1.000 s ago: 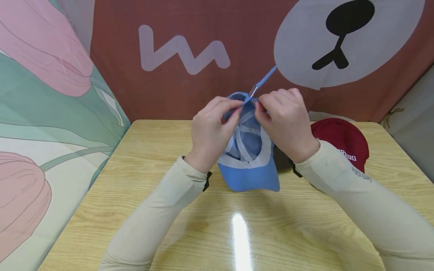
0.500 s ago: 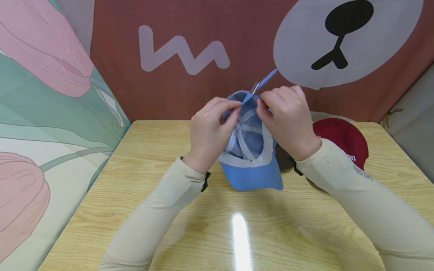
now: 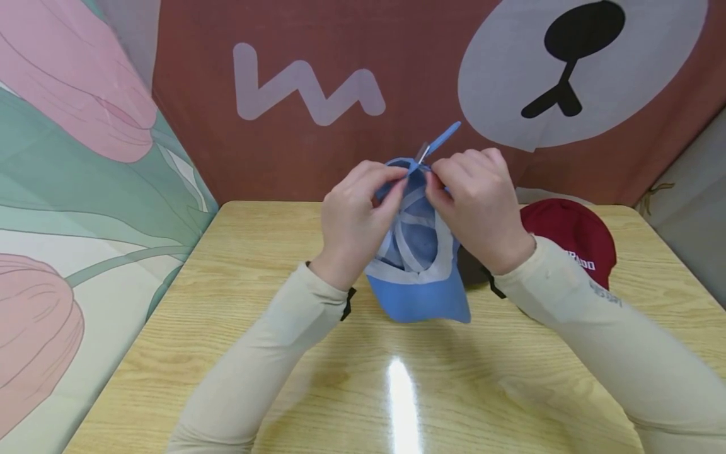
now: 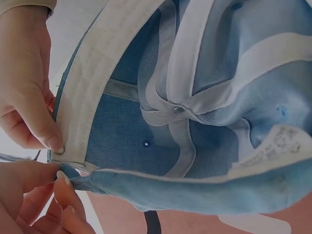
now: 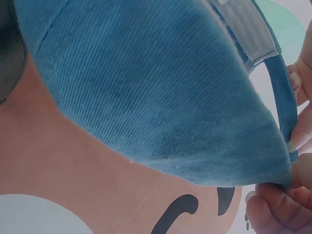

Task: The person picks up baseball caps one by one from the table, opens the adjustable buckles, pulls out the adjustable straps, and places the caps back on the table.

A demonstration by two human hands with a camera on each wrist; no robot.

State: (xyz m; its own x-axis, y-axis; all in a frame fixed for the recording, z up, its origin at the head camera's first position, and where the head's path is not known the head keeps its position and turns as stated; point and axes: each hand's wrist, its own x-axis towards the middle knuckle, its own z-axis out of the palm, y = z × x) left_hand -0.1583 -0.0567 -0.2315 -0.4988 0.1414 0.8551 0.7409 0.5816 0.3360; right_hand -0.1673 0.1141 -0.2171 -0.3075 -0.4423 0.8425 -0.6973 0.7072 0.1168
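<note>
Wooden table point(image 3: 255, 252); blue baseball cap point(image 3: 422, 243) held over its far part, hollow side facing the head camera; maroon cap point(image 3: 575, 233) to its right. Right hand point(image 3: 479, 205) pinches the back edge point(image 5: 274, 151), left hand point(image 3: 357, 217) the strap point(image 3: 444, 137), tip poking past silvery buckle point(image 3: 422, 153). Likely strap adjustment; next move calls for steady edge, gentle pull.

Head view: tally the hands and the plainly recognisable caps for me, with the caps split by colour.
Blue cap: 1
Dark red cap: 1
Hands, left hand and right hand: 2
Total: 4
Left out: the dark item between the blue cap and the right wrist; it is partly hidden, so I cannot tell whether it is a separate cap.
</note>
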